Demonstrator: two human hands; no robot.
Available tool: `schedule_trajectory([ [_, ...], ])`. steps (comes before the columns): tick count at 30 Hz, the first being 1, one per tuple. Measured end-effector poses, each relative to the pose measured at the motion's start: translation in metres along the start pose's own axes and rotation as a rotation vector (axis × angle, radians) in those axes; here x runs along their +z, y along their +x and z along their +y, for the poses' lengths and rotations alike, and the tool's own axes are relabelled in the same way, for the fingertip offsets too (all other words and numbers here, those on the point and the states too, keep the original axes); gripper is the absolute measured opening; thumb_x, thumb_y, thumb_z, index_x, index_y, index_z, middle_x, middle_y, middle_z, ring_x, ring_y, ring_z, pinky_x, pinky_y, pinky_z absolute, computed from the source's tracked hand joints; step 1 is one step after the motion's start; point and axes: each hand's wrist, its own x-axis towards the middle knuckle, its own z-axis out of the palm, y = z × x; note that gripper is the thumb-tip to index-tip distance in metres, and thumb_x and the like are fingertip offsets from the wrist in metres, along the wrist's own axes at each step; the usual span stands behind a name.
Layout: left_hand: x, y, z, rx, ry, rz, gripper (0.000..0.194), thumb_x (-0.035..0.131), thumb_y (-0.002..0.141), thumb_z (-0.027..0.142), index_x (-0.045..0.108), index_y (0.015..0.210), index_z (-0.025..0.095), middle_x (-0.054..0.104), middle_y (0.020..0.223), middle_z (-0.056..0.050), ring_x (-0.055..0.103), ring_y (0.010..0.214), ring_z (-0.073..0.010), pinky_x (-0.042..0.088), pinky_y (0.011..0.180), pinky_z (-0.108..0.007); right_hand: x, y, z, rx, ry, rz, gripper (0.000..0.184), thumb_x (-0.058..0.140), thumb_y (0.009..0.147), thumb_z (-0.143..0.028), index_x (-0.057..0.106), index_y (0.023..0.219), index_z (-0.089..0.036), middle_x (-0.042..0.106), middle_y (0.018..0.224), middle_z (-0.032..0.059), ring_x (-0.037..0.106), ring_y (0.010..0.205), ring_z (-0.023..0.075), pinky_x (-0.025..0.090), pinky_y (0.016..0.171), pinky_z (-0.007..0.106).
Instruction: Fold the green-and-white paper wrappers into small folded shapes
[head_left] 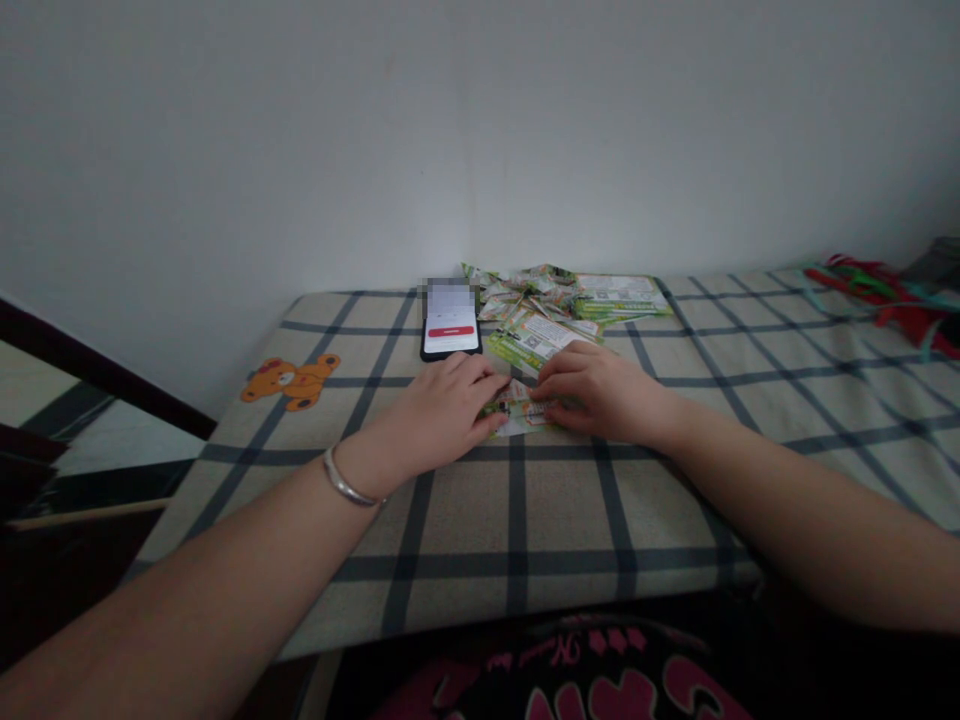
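Observation:
Between my two hands lies a green and white printed paper (519, 412), partly folded or creased, low on the tablecloth. The thumb and fingers of my left hand (450, 405) are closed on its left side. A silver bangle (346, 480) is on that wrist. From the other side, my right hand (596, 392) has its fingers curled onto the right part of the paper, hiding some of it. Just behind the hands is a flat printed sheet (529, 338) of the same colours. Beyond it sit several folded or crumpled pieces (525, 290) with matching print.
A phone (450, 325) with a lit screen lies beyond my left hand. More flat sheets (626, 293) rest near the wall. An orange bear figure (289, 380) is on the left of the checked tablecloth (465, 520). Red and green fabric-like items (885, 295) are far right.

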Motion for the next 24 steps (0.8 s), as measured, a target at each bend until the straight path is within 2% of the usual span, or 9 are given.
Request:
schedule_trajectory([
  [5,0.0019,-0.0006,0.0002,-0.018,-0.049,-0.009,0.044,0.053,0.093,0.042,0.053,0.129,0.017,0.056,0.127,-0.011,0.048,0.118,-0.0277,0.041,0.101,-0.045,0.0014,0.0012,0.0005,-0.058,-0.003,0.015,0.022,0.060,0.088,-0.027,0.073,0.103,-0.019,0.070,0.105,0.0061,0.057,0.097,0.0218,0.043,0.090,0.036],
  [9,0.0027,0.0011,-0.0009,-0.011,-0.096,0.000,0.040,0.057,0.090,0.040,0.056,0.123,0.017,0.057,0.124,-0.010,0.049,0.117,-0.0271,0.041,0.099,-0.043,0.0015,0.0017,-0.0007,-0.060,0.000,0.022,0.021,0.061,0.087,-0.026,0.073,0.103,-0.020,0.070,0.105,0.0063,0.057,0.097,0.0218,0.043,0.090,0.036],
  [17,0.0009,0.0040,-0.0048,-0.009,-0.223,0.073,0.036,0.067,0.084,0.036,0.058,0.113,0.017,0.061,0.116,-0.008,0.053,0.111,-0.0240,0.043,0.098,-0.040,0.0029,0.0011,-0.0033,0.075,-0.023,0.054,0.029,0.066,0.083,-0.030,0.069,0.109,-0.017,0.068,0.105,0.0092,0.057,0.101,0.0254,0.045,0.089,0.039],
  [24,-0.0012,0.0057,-0.0028,-0.024,-0.292,0.108,0.028,0.068,0.084,0.028,0.058,0.109,0.019,0.064,0.109,-0.006,0.057,0.104,-0.0221,0.046,0.093,-0.039,0.0052,0.0001,0.0021,0.085,0.025,0.031,0.020,0.067,0.084,-0.034,0.072,0.097,-0.019,0.068,0.104,0.0072,0.058,0.099,0.0238,0.045,0.088,0.039],
])
